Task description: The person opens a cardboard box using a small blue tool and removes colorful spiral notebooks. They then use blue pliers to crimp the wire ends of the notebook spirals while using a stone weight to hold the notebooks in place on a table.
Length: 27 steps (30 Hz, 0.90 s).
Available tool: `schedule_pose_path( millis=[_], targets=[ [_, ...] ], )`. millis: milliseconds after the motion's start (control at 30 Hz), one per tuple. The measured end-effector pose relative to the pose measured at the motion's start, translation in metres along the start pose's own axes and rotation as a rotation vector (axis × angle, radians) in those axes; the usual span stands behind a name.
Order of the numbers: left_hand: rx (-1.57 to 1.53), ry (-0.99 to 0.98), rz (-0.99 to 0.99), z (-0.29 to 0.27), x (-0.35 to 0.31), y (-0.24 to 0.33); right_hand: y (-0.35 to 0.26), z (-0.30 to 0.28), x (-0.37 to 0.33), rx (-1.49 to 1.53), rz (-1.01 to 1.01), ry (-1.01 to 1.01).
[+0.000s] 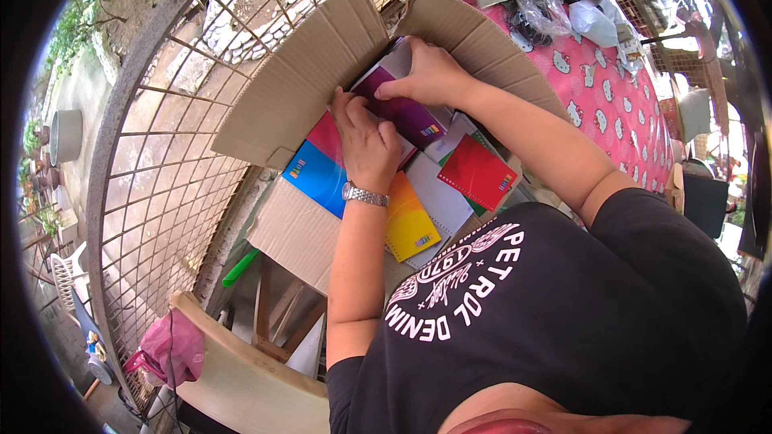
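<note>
A purple notebook [410, 116] lies tilted in the open cardboard box [310, 64]. My right hand [430, 76] grips its upper part, thumb across the cover and fingers over the far edge. At the notebook's left edge, my left hand [366, 137] curls its fingers, partly hiding the cover; a metal watch is on that wrist. Beneath the left hand show a pink notebook [323, 138] and a blue notebook [314, 177]. Closer to my body lie a yellow notebook [408, 221] and a red spiral notebook [478, 173], with pale spiral-bound sheets [437, 197] between them.
Wire mesh fencing [161, 137] rises along the left. To the right spreads a pink patterned cloth [595, 88] with plastic bags [595, 22] on it. A curved chair back [241, 358] with a pink cap [173, 345] stands at lower left, below a green handle [240, 268].
</note>
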<state>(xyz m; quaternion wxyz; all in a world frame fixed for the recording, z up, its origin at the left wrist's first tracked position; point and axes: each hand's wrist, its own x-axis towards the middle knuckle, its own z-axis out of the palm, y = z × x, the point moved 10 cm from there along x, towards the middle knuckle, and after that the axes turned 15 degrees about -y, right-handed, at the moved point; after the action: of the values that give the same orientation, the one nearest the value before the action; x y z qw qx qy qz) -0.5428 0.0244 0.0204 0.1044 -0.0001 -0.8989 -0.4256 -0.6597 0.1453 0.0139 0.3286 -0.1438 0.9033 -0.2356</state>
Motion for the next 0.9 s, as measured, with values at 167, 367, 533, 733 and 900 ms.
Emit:
schedule_pose_path(
  millis=[167,367,533,733,900],
  targets=[
    [-0.317,0.081,-0.043,-0.005,-0.002,-0.022,-0.001,-0.016,-0.018,0.511,-0.095,-0.163],
    [-1.046,-0.031,-0.236,0.007,0.008,-0.062,-0.009,-0.017,-0.057,1.346,-0.222,-0.501],
    [-0.833,-0.104,-0.321,-0.029,0.021,-0.019,-0.012,-0.051,-0.088,1.546,-0.568,-0.481],
    [-0.702,0.009,-0.264,-0.032,-0.018,0.003,0.003,-0.077,-0.151,1.756,-0.662,-0.516],
    [-1.292,-0.192,-0.141,0.044,-0.022,0.19,0.071,-0.099,-0.208,1.474,-0.729,-0.342]
  ],
)
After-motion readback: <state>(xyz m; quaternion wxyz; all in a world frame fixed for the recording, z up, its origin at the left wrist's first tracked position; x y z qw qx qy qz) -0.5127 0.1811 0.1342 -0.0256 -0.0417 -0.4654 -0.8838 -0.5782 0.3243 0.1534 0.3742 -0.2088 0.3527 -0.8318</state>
